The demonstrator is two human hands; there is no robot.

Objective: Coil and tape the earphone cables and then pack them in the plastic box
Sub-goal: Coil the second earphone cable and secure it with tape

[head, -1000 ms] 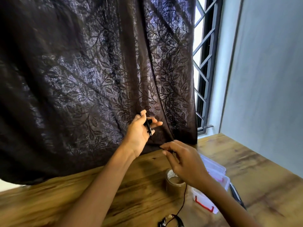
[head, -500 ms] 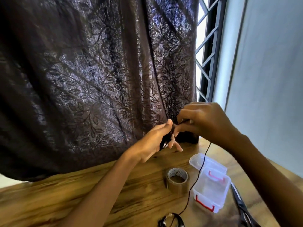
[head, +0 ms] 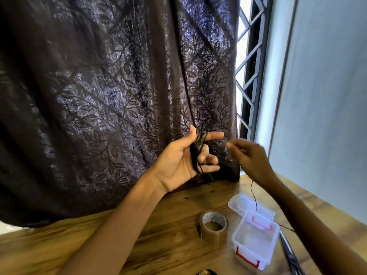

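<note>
Earphone cable (head: pixel 199 147) wound round L hand (head: pixel 178 161) fingers, index extended, others curled. R hand (head: pixel 250 157) pinches free strand just beside coil.

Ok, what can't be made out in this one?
Head view only.
- Right hand: motion-blurred; its grip on the thin black earphone cable is unclear.
- Black metal scissors: partly hidden by the right forearm, cut by the bottom edge.
- Dark object at the bottom edge: cropped, unidentifiable.
</note>
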